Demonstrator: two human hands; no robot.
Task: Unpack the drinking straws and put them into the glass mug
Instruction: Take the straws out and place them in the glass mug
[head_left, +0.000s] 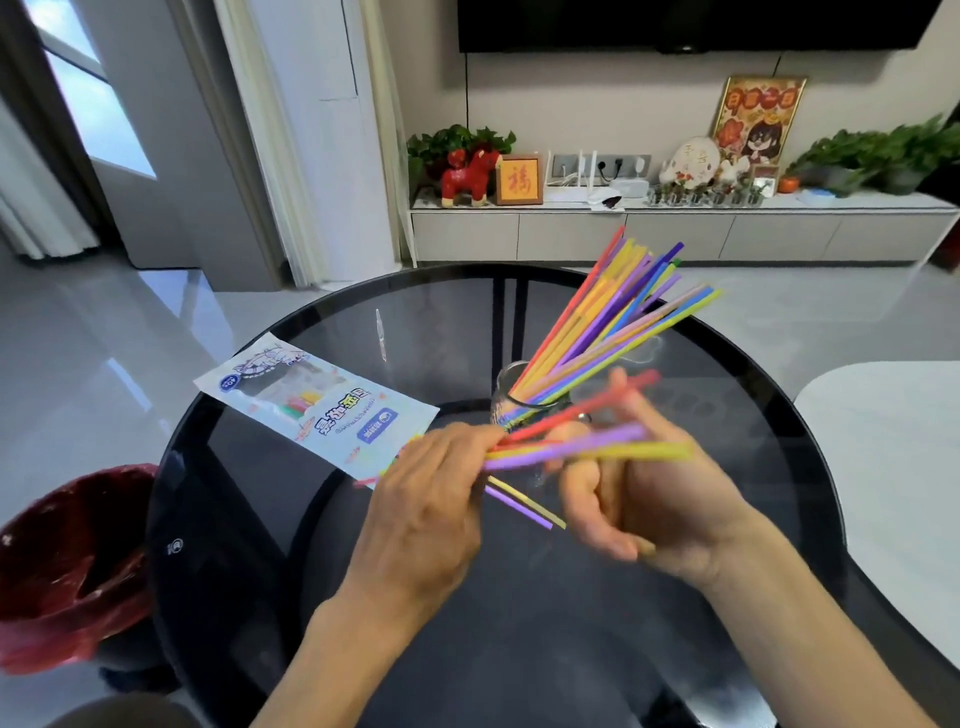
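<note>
A glass mug (506, 387) stands on the round black glass table (363, 597), and a fan of coloured straws (623, 312) leans out of it to the upper right. My left hand (431, 499) pinches a small bunch of straws (587, 447) that lies level in front of the mug. My right hand (660, 499), blurred, has its fingers curled at the same bunch from the right. Two loose straws (524, 504), one purple and one yellow, show between my hands. The opened straw packet (317, 405) lies flat to the left, with a few straws still visible through its window.
A bin lined with a red bag (72, 566) stands on the floor left of the table. A white surface (893, 488) borders the table on the right. A low cabinet (675, 228) with ornaments and plants runs along the far wall.
</note>
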